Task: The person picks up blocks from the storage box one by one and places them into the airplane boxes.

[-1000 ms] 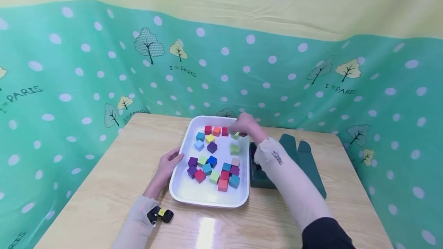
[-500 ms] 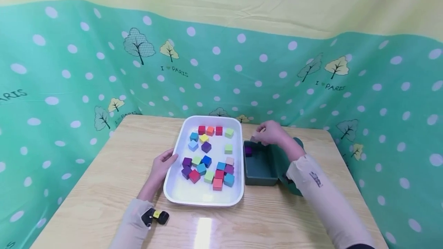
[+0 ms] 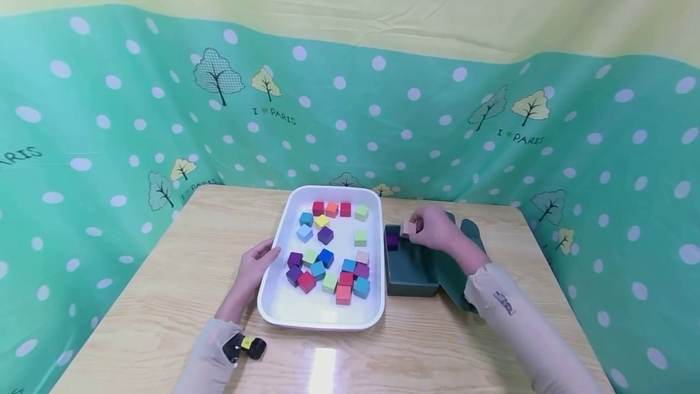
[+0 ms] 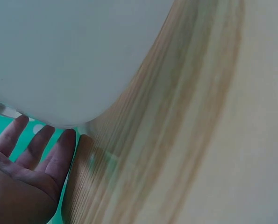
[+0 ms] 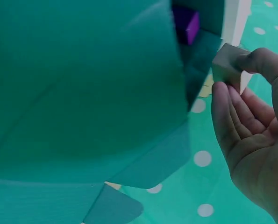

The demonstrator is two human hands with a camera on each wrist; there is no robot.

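Observation:
My right hand (image 3: 437, 228) pinches a pale wooden-looking cube (image 3: 408, 229) between thumb and fingers, at the far side of the dark green box (image 3: 412, 290). A purple cube (image 3: 392, 241) sits in the box's far left corner, just left of the pinched one. In the right wrist view the pale cube (image 5: 228, 65) shows near the box's edge. My left hand (image 3: 253, 266) rests against the left rim of the white tray (image 3: 322, 319). Its fingers (image 4: 61, 156) look fairly straight beside the tray's outer side in the left wrist view.
Many coloured cubes lie in the tray, such as a yellow one (image 3: 322, 222) and a dark blue one (image 3: 325, 258). The box's lid (image 3: 456, 278) is folded back to the right, partly under my right forearm. A patterned cloth (image 3: 350, 108) hangs behind the wooden table (image 3: 164, 272).
My right hand has gone from over the tray's far right corner to the green box, carrying the pale cube, and then lower. My left hand has stayed at the tray's rim.

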